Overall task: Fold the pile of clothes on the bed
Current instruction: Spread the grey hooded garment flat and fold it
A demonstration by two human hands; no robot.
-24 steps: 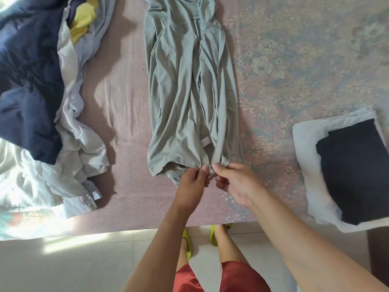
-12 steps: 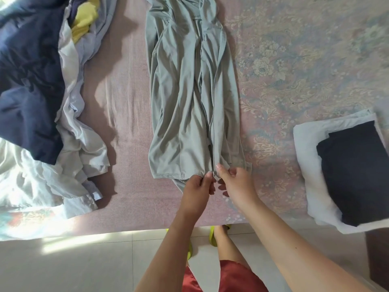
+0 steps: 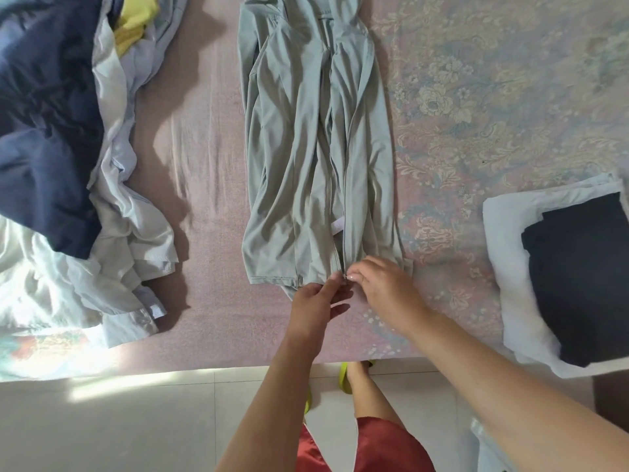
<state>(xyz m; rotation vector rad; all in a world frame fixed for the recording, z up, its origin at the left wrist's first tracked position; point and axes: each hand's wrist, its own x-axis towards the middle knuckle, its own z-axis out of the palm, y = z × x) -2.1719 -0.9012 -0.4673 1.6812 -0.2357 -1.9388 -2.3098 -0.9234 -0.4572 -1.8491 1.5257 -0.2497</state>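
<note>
On the left side of the bed (image 3: 204, 158) lies a heap of unfolded clothes (image 3: 68, 165). At centre, a grey jacket (image 3: 313, 148) lies flat, running lengthwise away from the person. Left hand (image 3: 315, 310) and right hand (image 3: 383, 292) each pinch its near hem at the zipper (image 3: 344, 260) base. At far right, a folded dark garment (image 3: 578, 277) rests on a folded white one (image 3: 507, 267).
</note>
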